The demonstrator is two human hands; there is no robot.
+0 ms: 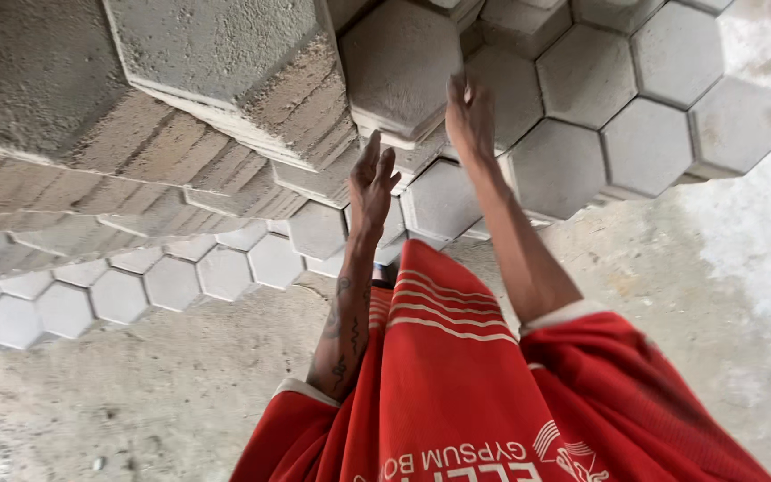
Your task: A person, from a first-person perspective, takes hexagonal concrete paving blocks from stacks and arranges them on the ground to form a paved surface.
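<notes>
At the far left, tall stacks of grey hexagonal concrete pavers [91,170] fill the upper part of the view, their layered edges showing as rough bands, and below them a single layer of the same pavers [118,295] lies flat on the rough concrete floor [136,402]. Moving toward the middle, a big hexagonal block [225,62] juts out from the top of a stack, and just beside it, right of it, sits the top paver [399,62] of the central stack, which is the one both hands are at. The left hand [372,183], on a tattooed forearm, is raised just below this paver's lower left edge with its fingers straight and held together, the palm open and gripping nothing; whether the fingertips touch the stack's side cannot be told. The right hand [468,116] lies against the paver's right edge, its fingers reaching up over the rim, loosely laid rather than clenched. Below the arms hangs a red shirt [457,393] with white stripes and white cuffs. Further right, more hexagonal pavers [644,143] lie fitted edge to edge in a honeycomb pattern, and beyond them, at the far right, the floor is pale and dusty [760,250].
</notes>
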